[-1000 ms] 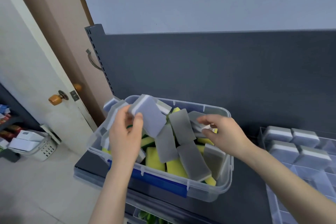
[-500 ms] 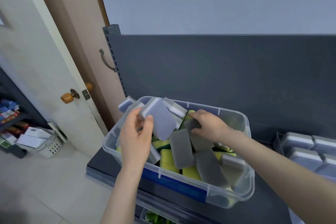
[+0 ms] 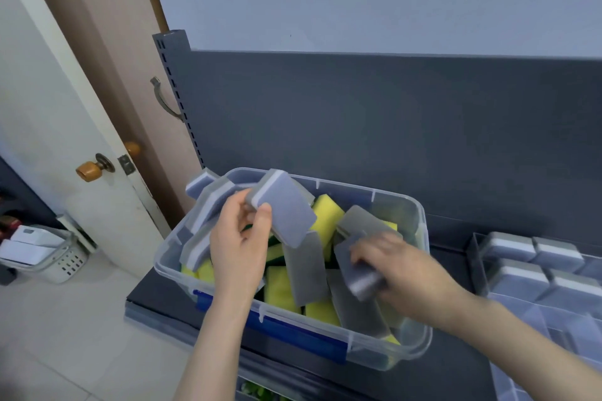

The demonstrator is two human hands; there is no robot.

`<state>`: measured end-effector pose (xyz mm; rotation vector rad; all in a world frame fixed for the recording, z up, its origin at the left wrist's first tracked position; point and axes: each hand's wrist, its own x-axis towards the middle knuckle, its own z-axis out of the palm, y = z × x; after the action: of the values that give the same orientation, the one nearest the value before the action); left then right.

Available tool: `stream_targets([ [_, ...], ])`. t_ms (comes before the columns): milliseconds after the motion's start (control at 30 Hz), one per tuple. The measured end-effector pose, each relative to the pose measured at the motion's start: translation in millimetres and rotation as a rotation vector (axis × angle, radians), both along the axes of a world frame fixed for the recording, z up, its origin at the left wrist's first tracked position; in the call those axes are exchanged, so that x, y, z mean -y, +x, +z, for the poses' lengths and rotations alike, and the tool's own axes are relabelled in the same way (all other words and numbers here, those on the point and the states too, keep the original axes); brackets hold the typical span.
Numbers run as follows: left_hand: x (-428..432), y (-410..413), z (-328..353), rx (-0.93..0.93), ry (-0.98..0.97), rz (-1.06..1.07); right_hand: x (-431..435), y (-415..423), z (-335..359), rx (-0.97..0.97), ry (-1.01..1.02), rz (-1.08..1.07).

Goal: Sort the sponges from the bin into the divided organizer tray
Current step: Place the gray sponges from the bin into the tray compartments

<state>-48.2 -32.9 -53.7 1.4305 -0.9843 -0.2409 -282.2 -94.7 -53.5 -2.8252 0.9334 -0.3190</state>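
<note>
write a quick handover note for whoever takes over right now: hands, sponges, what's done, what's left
Left hand: holds a grey-and-white sponge above the bin.
Right hand: grips a grey sponge over the bin; motion-blurred.
Done: at least four grey sponges sit in the organizer tray on the right.
Left: the bin holds many more, among them yellow sponges; both held ones go to the tray.

Grey, yellow sponges (image 3: 306, 267) fill clear bin (image 3: 395, 196) (jumbled).
</note>
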Motion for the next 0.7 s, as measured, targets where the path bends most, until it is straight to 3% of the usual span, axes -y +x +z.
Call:
stream_targets([
  [67, 2.6, -2.6, -0.8, 0.004, -0.004, -0.011, -0.6, -3.8, -7.4, -0.139, 0.119, 0.058],
  [133, 3.7, -3.2, -1.6, 0.001, -0.003, -0.012, 2.5, -4.4, -3.9, -0.139, 0.154, 0.076],
  [300, 1.7, -2.7, 1.3, -0.008, 0.002, 0.006, 12.2, 8.1, 21.8, -0.143, -0.040, 0.241],
  [467, -2.5, -3.4, 5.1, 0.021, 0.019, 0.043, 9.6, 27.4, 20.8, -0.489, -0.080, 0.577],
  [567, -5.0, -3.1, 3.9, 0.007, 0.029, 0.048, 15.5, 31.1, 15.5, -0.658, -0.199, 0.586],
  [700, -8.2, -1.2, 2.2, 0.003, 0.043, 0.054, 30.8, 31.4, 16.1, -0.763, -0.322, 0.438],
])
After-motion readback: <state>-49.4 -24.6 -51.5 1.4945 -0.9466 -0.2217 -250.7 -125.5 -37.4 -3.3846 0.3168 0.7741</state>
